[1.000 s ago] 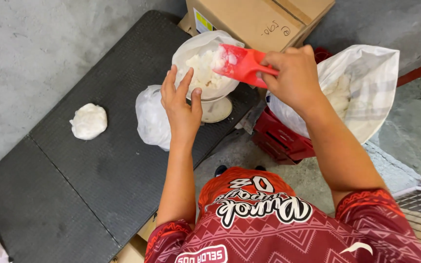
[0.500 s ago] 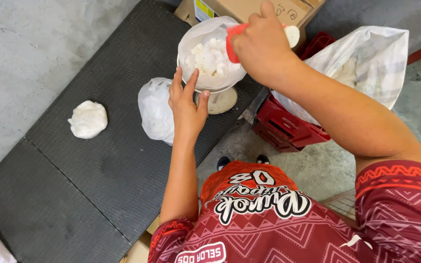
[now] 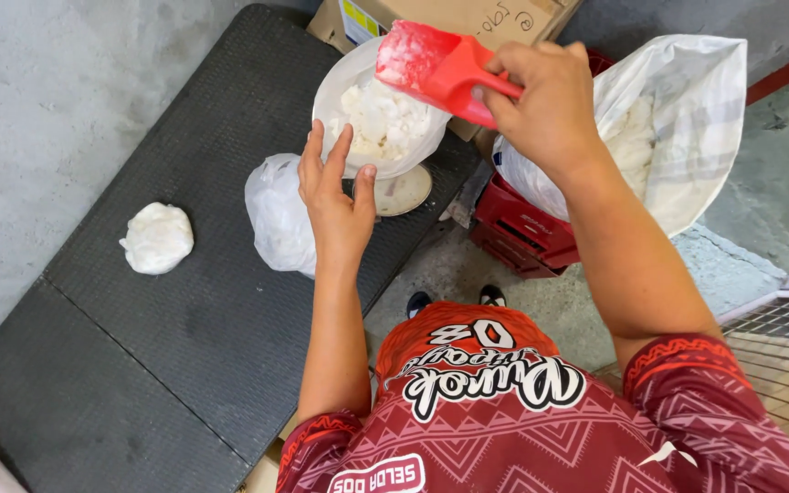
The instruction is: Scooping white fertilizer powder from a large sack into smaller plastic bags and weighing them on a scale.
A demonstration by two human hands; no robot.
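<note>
While scooping, yellow-labelled cardboard box [image 3: 449,16] behind.

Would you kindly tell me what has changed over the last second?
The right hand dipped the red scoop toward the large sack, then brought it back over the open bag. The left hand stayed on that bag; the filled bags on the mat stayed put.

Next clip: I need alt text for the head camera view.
The right hand holds a red plastic scoop over a clear plastic bag of white powder, which the left hand steadies. Two tied white bags lie on the black mat.
</note>
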